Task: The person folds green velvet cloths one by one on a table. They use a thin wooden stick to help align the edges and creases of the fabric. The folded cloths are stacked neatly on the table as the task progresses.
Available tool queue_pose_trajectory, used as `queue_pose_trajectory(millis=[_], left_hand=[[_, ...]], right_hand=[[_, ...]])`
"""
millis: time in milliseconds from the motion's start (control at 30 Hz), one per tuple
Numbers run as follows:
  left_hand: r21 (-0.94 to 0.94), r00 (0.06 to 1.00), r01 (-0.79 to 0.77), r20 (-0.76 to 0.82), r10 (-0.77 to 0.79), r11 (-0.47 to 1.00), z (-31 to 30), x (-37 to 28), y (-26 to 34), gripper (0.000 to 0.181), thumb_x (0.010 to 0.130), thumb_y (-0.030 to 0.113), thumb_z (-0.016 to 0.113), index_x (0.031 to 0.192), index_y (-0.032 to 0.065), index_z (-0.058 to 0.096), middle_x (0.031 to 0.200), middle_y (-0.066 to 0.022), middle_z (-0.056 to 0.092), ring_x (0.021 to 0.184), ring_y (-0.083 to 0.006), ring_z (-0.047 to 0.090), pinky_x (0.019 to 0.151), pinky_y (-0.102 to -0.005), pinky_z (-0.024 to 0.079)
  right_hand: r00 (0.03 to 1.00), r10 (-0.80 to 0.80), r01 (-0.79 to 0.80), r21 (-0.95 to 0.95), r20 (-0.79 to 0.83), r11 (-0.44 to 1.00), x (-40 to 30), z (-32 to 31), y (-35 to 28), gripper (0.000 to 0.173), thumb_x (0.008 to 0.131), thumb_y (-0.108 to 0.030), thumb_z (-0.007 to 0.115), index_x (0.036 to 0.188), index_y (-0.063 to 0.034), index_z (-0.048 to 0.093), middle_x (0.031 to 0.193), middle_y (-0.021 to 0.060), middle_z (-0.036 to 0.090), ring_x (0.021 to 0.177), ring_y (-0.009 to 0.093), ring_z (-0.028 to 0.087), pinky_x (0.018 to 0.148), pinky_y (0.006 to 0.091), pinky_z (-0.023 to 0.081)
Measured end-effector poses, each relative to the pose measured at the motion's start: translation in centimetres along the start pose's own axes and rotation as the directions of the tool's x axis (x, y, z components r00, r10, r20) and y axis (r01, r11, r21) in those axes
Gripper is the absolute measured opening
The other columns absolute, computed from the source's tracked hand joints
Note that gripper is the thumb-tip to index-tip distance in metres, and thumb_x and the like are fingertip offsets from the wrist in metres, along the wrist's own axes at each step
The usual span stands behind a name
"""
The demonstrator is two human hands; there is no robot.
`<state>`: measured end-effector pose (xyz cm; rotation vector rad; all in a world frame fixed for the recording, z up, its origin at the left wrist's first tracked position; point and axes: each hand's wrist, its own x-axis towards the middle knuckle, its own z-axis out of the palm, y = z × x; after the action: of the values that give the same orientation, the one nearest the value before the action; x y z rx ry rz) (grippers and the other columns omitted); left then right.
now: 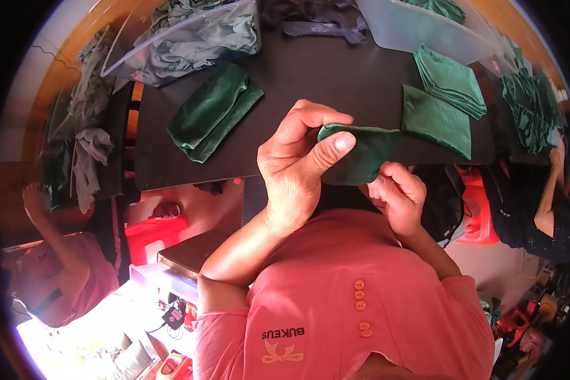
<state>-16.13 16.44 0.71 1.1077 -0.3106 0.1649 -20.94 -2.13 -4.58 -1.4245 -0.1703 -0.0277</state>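
Note:
My left hand (289,171) pinches the upper left edge of a small dark green velvet piece (368,159) between thumb and fingers. At its lower right corner, my right hand (401,197) grips the same piece with curled fingers. The cloth is held up over the near edge of the dark table (327,71), in front of my body. To the left lie folded dark green velvet pieces (213,114). On the right, a stack of green velvet squares (449,78) partly overlaps another green velvet square (437,121).
A clear plastic bin (190,52) with grey-green cloth stands back left, another plastic bin (427,33) back right. Dark purple fabric (323,28) lies between them. People sit at both sides, one reaching a hand (33,199). Red stools (154,232) stand below.

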Motion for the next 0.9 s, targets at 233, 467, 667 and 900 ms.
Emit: queue_pose_trajectory(millis=[233, 467, 667, 900], left_hand=[[0.010, 0.998, -0.061, -0.013, 0.061, 0.998, 0.4, -0.3, -1.2, 0.019, 0.081, 0.002, 0.078, 0.098, 0.0006, 0.070, 0.093, -0.0028, 0.058, 0.084, -0.0102, 0.054, 0.078, -0.0236, 0.045], [-0.065, 1.000, -0.022, 0.009, 0.023, 0.998, 1.2, -0.8, -1.7, 0.014, 0.080, 0.004, 0.079, 0.091, 0.0002, 0.072, 0.090, -0.0039, 0.060, 0.081, -0.0102, 0.054, 0.075, -0.0233, 0.045], [-0.025, 0.999, -0.035, -0.016, 0.035, 0.999, 0.8, -0.8, -1.4, 0.018, 0.079, 0.009, 0.080, 0.094, 0.0011, 0.073, 0.088, -0.0043, 0.060, 0.080, -0.0107, 0.054, 0.074, -0.0246, 0.045], [-0.053, 0.997, -0.050, 0.055, 0.052, 0.997, 0.8, -1.0, -1.6, 0.017, 0.078, 0.012, 0.080, 0.090, 0.0015, 0.074, 0.086, -0.0048, 0.061, 0.079, -0.0118, 0.055, 0.073, -0.0252, 0.045]], right_hand=[[0.999, 0.053, -0.052, 0.115, -0.008, 0.992, -0.2, -0.3, 0.4, 0.005, 0.091, -0.001, 0.064, 0.091, 0.0044, 0.065, 0.075, 0.0031, 0.059, 0.066, 0.008, 0.053, 0.059, 0.0228, 0.042], [1.000, 0.000, 0.006, 0.228, -0.026, 0.974, -0.1, 0.0, 0.5, 0.007, 0.088, 0.004, 0.065, 0.095, 0.0054, 0.067, 0.079, 0.0030, 0.061, 0.070, 0.008, 0.053, 0.063, 0.0224, 0.042], [0.998, -0.063, 0.064, 0.028, -0.019, 0.998, -0.3, -0.4, 0.5, 0.007, 0.086, 0.006, 0.067, 0.093, 0.0052, 0.067, 0.079, 0.0032, 0.061, 0.070, 0.009, 0.052, 0.065, 0.0224, 0.040], [0.987, -0.162, 0.163, -0.060, 0.018, 0.985, -0.5, -1.2, 0.8, 0.006, 0.085, 0.006, 0.068, 0.090, 0.0063, 0.065, 0.079, 0.0052, 0.062, 0.068, 0.009, 0.051, 0.062, 0.0232, 0.039]])
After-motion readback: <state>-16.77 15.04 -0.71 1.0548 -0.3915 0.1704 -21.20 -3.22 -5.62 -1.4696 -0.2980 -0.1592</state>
